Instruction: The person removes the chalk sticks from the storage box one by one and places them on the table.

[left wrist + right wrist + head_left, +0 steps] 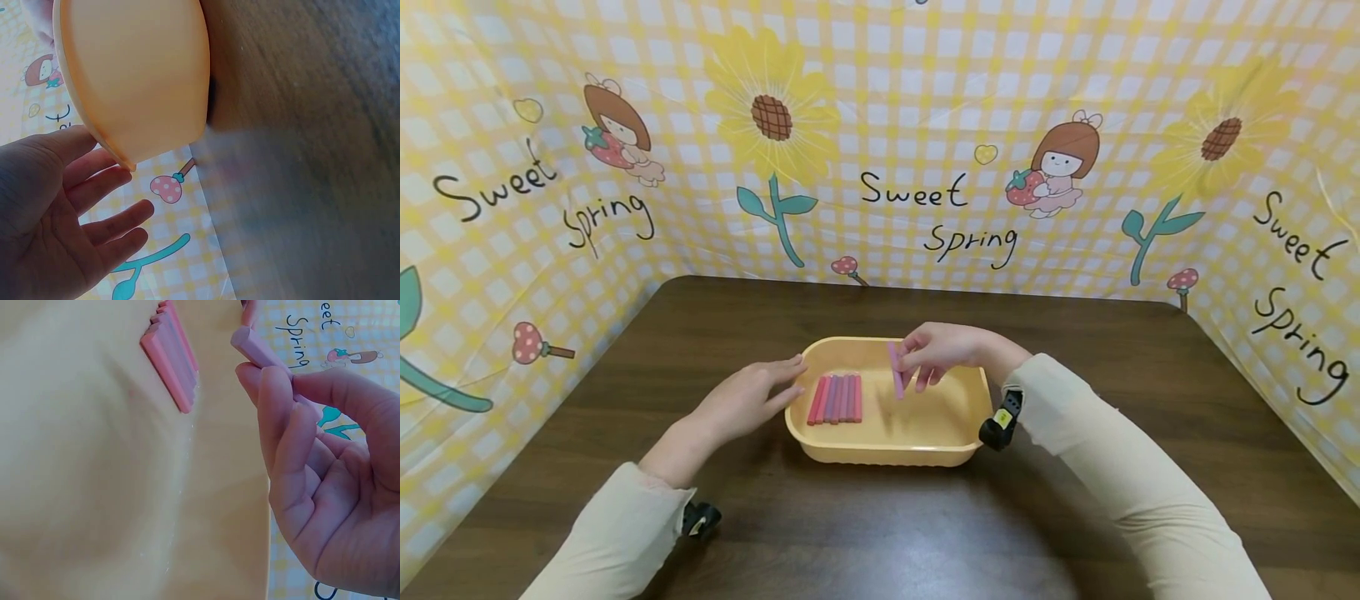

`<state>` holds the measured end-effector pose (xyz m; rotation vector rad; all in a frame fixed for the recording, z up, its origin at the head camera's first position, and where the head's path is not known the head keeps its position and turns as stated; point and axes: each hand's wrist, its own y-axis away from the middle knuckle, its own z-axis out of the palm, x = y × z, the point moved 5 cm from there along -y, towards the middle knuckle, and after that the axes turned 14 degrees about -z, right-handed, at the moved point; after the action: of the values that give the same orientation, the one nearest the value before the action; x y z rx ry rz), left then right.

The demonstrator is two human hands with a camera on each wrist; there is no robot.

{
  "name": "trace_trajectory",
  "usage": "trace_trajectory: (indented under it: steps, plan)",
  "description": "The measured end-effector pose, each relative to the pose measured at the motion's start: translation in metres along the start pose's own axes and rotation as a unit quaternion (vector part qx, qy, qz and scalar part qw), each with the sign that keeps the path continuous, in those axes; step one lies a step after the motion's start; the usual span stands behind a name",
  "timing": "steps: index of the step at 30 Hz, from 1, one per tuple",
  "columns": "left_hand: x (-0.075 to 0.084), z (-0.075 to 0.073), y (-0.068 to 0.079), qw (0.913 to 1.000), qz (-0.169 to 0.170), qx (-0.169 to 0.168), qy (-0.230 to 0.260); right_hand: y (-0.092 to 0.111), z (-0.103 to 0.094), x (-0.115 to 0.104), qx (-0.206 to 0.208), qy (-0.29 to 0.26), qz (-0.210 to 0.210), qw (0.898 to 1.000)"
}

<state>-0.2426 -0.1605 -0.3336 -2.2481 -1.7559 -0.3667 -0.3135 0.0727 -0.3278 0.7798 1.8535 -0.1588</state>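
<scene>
My right hand (936, 354) pinches a lilac chalk-like stick (259, 350) between thumb and fingers, held up over the inside of a yellow plastic basin (880, 456). Several similar pink and purple sticks (835, 400) lie side by side in a row on the left part of the basin floor. At the basin's left end is my left hand (745, 398), its fingers loosely extended. In the left wrist view, the thumb and upper fingertips (119, 178) are right at the rim, while the lower fingers spread apart.
The basin stands on a dark brown wooden table (880, 533). A yellow-and-white checked cloth (880, 125) with flowers and lettering hangs behind the table and along both sides. Black wrist devices (1000, 423) are strapped at both sleeves.
</scene>
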Motion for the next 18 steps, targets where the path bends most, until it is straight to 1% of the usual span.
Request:
trace_trajectory:
  steps: [8,18]
  plan:
    - [0.000,0.000,0.000,1.0000,0.000,0.000,-0.002,0.011,-0.002,0.006,0.007,-0.005,0.001,1.000]
    - [0.001,-0.001,0.000,1.0000,0.003,0.001,-0.001,0.027,-0.009,0.010,0.022,-0.004,-0.013,1.000]
